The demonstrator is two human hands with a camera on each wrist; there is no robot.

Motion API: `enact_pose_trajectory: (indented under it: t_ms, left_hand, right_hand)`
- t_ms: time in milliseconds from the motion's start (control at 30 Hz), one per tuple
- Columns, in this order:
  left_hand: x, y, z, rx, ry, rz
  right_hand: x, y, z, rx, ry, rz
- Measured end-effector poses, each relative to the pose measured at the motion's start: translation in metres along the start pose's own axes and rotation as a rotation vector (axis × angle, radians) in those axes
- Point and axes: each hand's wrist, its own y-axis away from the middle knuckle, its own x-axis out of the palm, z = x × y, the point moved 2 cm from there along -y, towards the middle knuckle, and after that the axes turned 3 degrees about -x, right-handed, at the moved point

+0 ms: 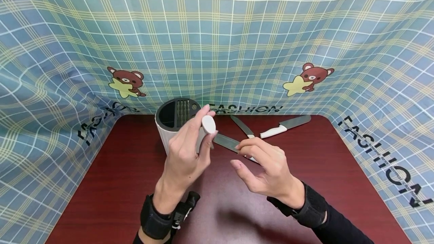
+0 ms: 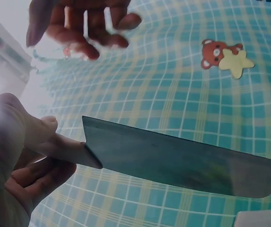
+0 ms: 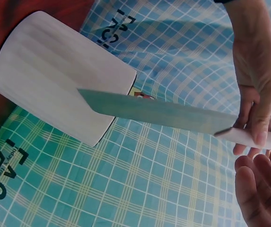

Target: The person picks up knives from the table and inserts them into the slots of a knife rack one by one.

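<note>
My left hand [image 1: 184, 153] pinches a kitchen knife by its white handle [image 1: 208, 124], which points up towards the head camera. In the right wrist view the broad blade [image 3: 163, 111] hangs from that hand, apparently in front of a white ribbed knife holder [image 3: 64, 78]. Contact between blade and holder cannot be told. The right hand [image 1: 268, 165] hovers beside the left with loosely bent fingers and holds nothing. The holder's black top [image 1: 167, 114] has a slotted insert and lies just behind my left hand.
Three more white-handled knives lie at the back of the dark red table: a broad one [image 1: 295, 122] at the right, a narrow one [image 1: 242, 126] in the middle and another [image 1: 226, 142] partly behind the right hand. Checked cloth [image 1: 217, 48] walls the table's back and sides.
</note>
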Motion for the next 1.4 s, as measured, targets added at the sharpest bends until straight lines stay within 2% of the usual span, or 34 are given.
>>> enact_pose_trajectory:
  t_ms: [200,533,900,1200,1400]
  left_hand:
    - [-0.008,-0.02,0.009,0.021,-0.01,-0.051]
    - [-0.014,-0.049,0.028,-0.013,0.053,-0.107]
    - [-0.014,-0.068,0.045,-0.042,0.03,-0.132]
    - [-0.013,-0.076,0.06,-0.061,-0.026,-0.097]
    - [-0.008,-0.076,0.071,-0.078,-0.046,-0.043]
  right_hand:
    - [0.0,0.002,-0.001,0.003,-0.011,-0.005]
    - [-0.001,0.006,-0.003,0.018,-0.015,0.003]
    - [-0.003,0.01,-0.007,0.014,-0.015,-0.001]
    - [-0.005,0.01,-0.009,0.018,-0.023,0.0]
    - [-0.007,0.01,-0.009,0.023,-0.02,-0.003]
